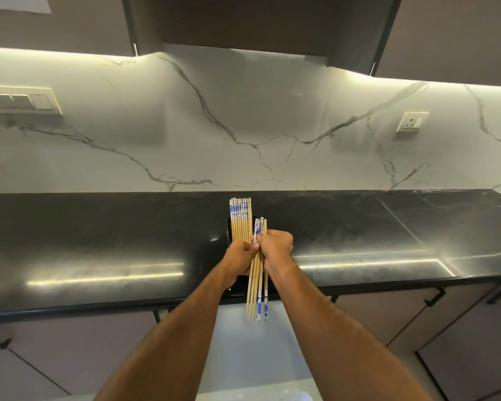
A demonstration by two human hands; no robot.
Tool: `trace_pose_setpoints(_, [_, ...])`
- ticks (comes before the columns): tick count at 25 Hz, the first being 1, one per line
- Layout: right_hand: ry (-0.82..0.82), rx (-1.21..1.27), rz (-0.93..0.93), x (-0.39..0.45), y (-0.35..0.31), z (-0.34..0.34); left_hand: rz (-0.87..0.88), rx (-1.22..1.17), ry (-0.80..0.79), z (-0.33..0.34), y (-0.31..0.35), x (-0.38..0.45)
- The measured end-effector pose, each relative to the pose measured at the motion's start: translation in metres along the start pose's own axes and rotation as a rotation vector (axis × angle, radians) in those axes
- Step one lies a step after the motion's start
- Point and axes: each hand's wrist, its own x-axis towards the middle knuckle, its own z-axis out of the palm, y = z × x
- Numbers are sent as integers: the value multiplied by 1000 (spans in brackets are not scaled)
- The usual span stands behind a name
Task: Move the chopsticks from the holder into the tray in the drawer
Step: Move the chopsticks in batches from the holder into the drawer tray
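Right hand (275, 246): fingers clamped on loose chopsticks (256, 287), mid-frame. Left hand (239, 257): fingers closed on holder bundle (240, 224). Risk: mixed-end sticks slipping, falling off worktop (99, 241).

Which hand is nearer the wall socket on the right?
Right. The right hand is on the side of the wall socket, well below it; the left hand is farther left.

chopsticks (240, 224): bamboo, blue-white ends | upright in black holder (229, 231) | several lifted out alongside
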Motion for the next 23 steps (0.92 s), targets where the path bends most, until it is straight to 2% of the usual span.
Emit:
trace_pose_setpoints(2, [-27, -10, -18, 0, -1, -2, -33, -12, -90, 1, -2, -1])
trace_pose_setpoints(7, [-197, -20, -51, 6, -2, -14, -96, -5, 8, 4, 5, 9])
trace_pose_setpoints(13, [-79, -68, -236, 22, -8, -29, -111, -32, 40, 19, 10, 23])
trace_pose_setpoints(17, [-99, -183, -704, 28, -19, -38, -251, -142, 131, 21, 21, 34])
trace_pose_setpoints(19, [-165, -268, -893, 29, -23, -45, -299, -195, 82, 11, 28, 37])
trace_pose_setpoints(21, [-305, -432, -1114, 27, -25, -51, -278, -267, -11, -2, 32, 39])
trace_pose_setpoints(23, [-492, -688, -1474, 25, -18, -58, -258, -316, -30, -14, 38, 40])
